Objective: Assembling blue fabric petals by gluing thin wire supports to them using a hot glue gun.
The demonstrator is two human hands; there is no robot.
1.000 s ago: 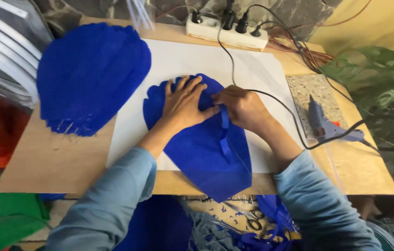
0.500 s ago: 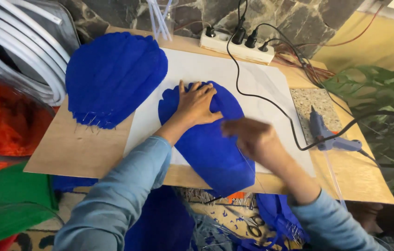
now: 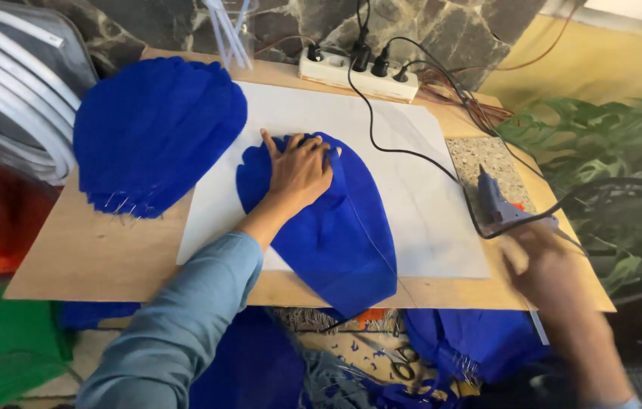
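Observation:
My left hand lies flat, fingers spread, on the upper part of a blue petal-shaped fabric piece that rests on a white sheet. The piece hangs a little over the front edge of the wooden board. My right hand is blurred at the right edge of the board, just below a grey-blue glue gun that stands by a speckled stone tile. I cannot tell whether the right hand touches the gun.
A stack of blue petal pieces lies at the board's back left. A white power strip with black cords sits at the back. Scissors and blue scraps lie on the floor below. Green leaves are at right.
My right hand left the blue piece and swung right toward the glue gun. The left hand stayed pressed on the fabric. The view shifted slightly.

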